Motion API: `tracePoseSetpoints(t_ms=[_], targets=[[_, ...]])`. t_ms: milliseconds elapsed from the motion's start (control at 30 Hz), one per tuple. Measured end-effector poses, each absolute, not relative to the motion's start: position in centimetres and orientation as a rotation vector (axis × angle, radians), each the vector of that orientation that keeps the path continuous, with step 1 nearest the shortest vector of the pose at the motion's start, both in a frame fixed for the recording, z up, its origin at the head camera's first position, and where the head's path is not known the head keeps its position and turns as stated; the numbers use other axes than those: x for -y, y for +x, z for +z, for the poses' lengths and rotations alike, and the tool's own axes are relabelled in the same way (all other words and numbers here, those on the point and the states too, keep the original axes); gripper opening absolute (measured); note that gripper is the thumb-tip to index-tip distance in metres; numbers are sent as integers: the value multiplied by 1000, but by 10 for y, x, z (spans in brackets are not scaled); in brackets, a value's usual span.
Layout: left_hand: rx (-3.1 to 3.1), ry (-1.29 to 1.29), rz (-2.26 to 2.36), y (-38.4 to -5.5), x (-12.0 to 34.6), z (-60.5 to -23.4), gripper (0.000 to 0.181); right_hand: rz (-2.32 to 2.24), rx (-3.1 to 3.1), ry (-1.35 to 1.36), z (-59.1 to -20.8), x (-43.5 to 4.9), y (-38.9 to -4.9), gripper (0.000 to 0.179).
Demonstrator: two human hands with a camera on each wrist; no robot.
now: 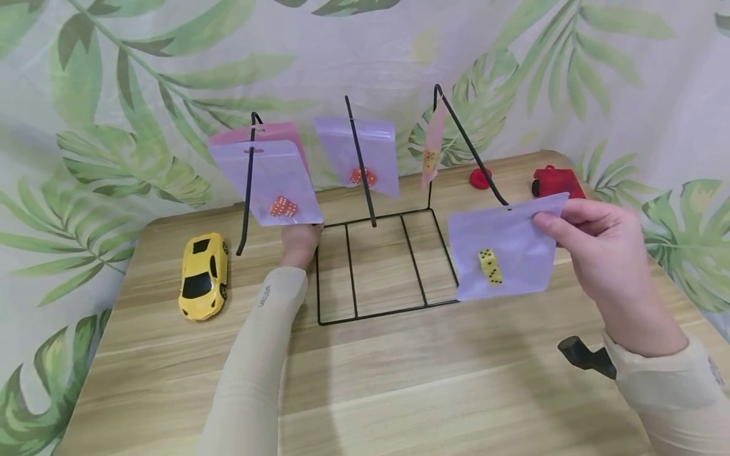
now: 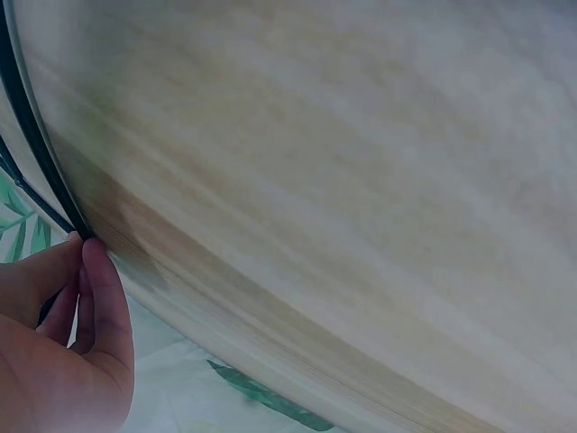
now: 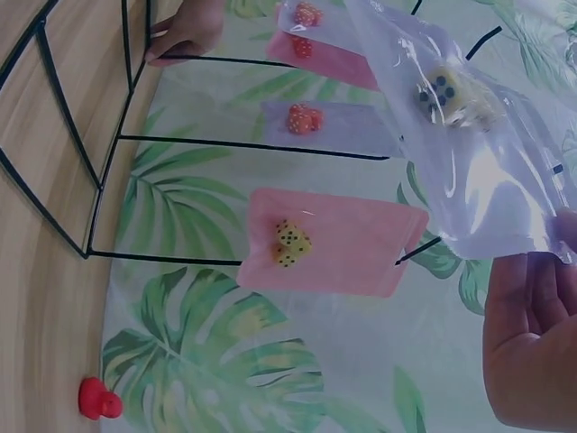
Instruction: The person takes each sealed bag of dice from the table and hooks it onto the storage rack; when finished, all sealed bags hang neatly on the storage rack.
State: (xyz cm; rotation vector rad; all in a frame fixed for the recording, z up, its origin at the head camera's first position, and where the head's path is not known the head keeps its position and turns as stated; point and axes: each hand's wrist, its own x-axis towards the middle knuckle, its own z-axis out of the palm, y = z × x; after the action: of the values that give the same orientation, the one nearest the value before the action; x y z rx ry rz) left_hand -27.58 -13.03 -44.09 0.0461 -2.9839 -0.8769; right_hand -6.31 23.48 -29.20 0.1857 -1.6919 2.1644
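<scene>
My left hand [image 1: 301,246] pinches the black wire rack [image 1: 350,270] at its back left corner; the left wrist view shows thumb and fingertips on the wire. In my right hand [image 1: 610,266], thumb and fingers pinch the top right corner of a purple bag [image 1: 513,228] holding yellow dice [image 1: 489,266]. The bag's top edge is at the tip of the rack's right hook; whether the hook is through its hole, I cannot tell. A pink bag [image 3: 338,239] with yellow dice hangs farther back on that hook.
On the left hook hang a purple bag [image 1: 268,177] with red dice and a pink bag [image 1: 285,131] behind it. The middle hook carries another purple bag [image 1: 382,152]. A yellow toy car [image 1: 202,278] stands left, red objects [image 1: 560,182] back right, a black object [image 1: 584,356] near my right wrist.
</scene>
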Motion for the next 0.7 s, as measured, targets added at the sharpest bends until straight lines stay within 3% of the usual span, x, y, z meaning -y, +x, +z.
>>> tracePoseSetpoints(t_ms=[333, 700], targets=[[2979, 88, -900, -274, 130, -439, 44, 2150, 1779, 136, -289, -235, -71, 18], [3007, 61, -839, -276, 130, -438, 39, 2323, 1707, 143, -286, -229, -117, 12]])
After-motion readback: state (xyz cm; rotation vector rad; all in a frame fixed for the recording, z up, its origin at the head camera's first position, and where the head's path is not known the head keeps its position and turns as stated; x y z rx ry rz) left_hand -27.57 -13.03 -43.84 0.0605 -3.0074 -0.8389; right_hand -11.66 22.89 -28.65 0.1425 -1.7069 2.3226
